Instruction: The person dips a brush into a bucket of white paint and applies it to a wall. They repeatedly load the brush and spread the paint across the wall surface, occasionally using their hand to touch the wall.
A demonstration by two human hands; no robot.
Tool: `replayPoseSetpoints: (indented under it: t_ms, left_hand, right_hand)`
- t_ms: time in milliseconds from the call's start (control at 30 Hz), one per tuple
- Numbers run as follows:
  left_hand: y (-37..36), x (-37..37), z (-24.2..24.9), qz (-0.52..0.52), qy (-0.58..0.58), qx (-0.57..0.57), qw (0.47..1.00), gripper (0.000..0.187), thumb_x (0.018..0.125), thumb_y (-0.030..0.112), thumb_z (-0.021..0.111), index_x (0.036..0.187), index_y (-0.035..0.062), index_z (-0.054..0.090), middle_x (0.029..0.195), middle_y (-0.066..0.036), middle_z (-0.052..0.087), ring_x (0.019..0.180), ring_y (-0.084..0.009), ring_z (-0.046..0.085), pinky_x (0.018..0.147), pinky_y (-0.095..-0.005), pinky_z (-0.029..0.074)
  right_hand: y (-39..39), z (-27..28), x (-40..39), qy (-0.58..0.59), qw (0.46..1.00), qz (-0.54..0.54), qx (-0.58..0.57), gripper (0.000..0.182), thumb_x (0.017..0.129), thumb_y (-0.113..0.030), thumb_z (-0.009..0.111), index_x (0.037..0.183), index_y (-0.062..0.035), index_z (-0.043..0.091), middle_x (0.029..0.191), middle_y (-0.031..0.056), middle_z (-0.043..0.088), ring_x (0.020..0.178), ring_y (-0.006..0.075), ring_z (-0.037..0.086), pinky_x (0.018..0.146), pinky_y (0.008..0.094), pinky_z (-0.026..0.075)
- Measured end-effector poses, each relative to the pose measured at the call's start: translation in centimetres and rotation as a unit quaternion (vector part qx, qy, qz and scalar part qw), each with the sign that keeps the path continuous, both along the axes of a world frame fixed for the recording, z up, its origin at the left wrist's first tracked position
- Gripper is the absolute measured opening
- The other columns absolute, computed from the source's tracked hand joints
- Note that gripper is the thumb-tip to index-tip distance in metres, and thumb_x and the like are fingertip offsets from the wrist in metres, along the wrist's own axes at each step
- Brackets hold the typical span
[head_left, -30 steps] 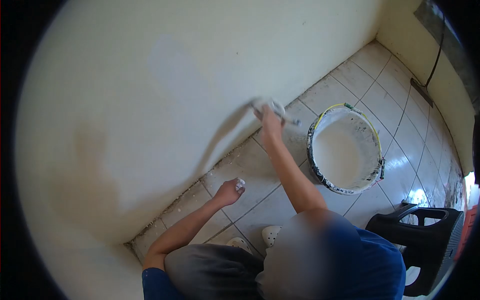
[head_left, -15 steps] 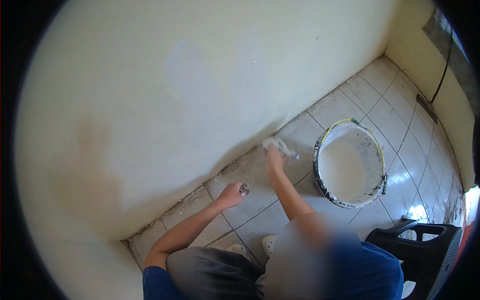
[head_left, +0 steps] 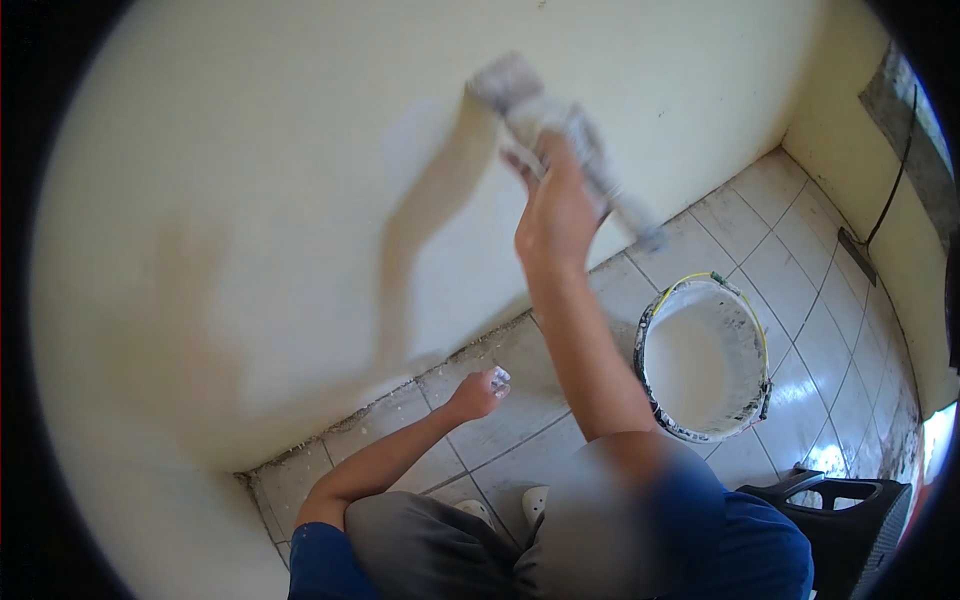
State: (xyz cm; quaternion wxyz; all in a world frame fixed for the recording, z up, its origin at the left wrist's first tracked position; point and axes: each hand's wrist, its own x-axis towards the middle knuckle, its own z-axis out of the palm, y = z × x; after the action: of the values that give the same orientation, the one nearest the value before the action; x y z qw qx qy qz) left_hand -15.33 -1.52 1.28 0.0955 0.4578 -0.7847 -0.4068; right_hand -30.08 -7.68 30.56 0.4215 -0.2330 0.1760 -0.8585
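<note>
A paint-covered paintbrush (head_left: 508, 82) is in my right hand (head_left: 562, 215), the fingers wrapped round it. Its wide pale head points up and left against the cream wall (head_left: 300, 160), and the handle end trails down to the right; both are blurred by motion. Lower down, my left hand (head_left: 478, 394) is closed near the foot of the wall. A small whitish thing shows at its fingertips; I cannot tell what it is. To the right of my right forearm stands a bucket (head_left: 645, 350) holding white paint, its rim caked with dark and white smears.
Pale floor tiles (head_left: 520, 435) run along the wall's dirty bottom edge. At lower right is a black plastic stool (head_left: 860, 500). A dark squeegee-like tool (head_left: 857, 257) leans by the far wall. My shoes (head_left: 535, 503) are just below my hands.
My right hand has risen from the floor edge by the bucket up to the wall, carrying the paintbrush. My left hand has stayed low, turning slightly. The view has shifted a little.
</note>
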Motion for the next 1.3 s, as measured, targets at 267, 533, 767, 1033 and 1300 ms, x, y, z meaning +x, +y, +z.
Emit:
replayPoseSetpoints:
  t_ms: [267,533,767,1033,1300]
  left_hand:
    - [0.9,1.2,-0.1,0.000,-0.066,0.008,0.998,0.028,0.081,0.022,0.057,0.100,0.0013,0.058,0.089,-0.019,0.064,0.087,-0.0340,0.061,0.077,-0.0410,0.048]
    - [1.0,0.7,1.4,-0.026,-0.014,0.001,1.000,0.029,0.082,0.022,0.057,0.103,0.0020,0.056,0.090,-0.019,0.064,0.087,-0.0325,0.061,0.077,-0.0404,0.048]
    - [1.3,1.9,1.8,-0.005,-0.037,-0.021,0.999,0.029,0.080,0.023,0.058,0.101,0.0029,0.057,0.090,-0.019,0.063,0.087,-0.0334,0.061,0.077,-0.0418,0.048]
    - [2.0,1.7,2.5,0.001,-0.066,-0.013,0.998,0.030,0.079,0.023,0.058,0.101,0.0034,0.057,0.087,-0.019,0.064,0.084,-0.0344,0.062,0.076,-0.0422,0.048]
    - [-0.7,2.9,-10.1,-0.032,0.102,-0.078,0.991,0.029,0.080,0.021,0.058,0.102,0.0016,0.056,0.091,-0.021,0.063,0.085,-0.0366,0.060,0.076,-0.0443,0.047]
  right_hand:
    - [2.4,-28.5,1.7,0.005,0.921,-0.072,0.384,0.035,0.083,-0.005,0.055,0.116,-0.0054,0.041,0.109,0.0110,0.050,0.090,0.0183,0.057,0.066,0.0297,0.056]
    - [1.6,-1.2,2.5,-0.014,1.000,0.026,-0.006,0.032,0.089,-0.013,0.052,0.117,-0.0010,0.043,0.109,0.0080,0.053,0.094,0.0137,0.054,0.079,0.0336,0.051]
    - [0.3,-10.3,5.4,0.064,0.991,-0.070,0.099,0.031,0.088,-0.012,0.054,0.114,0.0006,0.043,0.106,0.0071,0.050,0.094,0.0127,0.052,0.069,0.0309,0.054]
    - [1.3,-21.3,4.7,0.006,0.953,-0.061,0.298,0.042,0.085,-0.008,0.055,0.122,-0.0062,0.034,0.109,0.0101,0.051,0.094,0.0190,0.056,0.067,0.0308,0.056]
    - [3.5,3.9,7.2,0.025,0.997,0.030,-0.071,0.018,0.090,-0.012,0.047,0.104,-0.0036,0.055,0.104,0.0057,0.056,0.098,0.0163,0.054,0.079,0.0374,0.049]
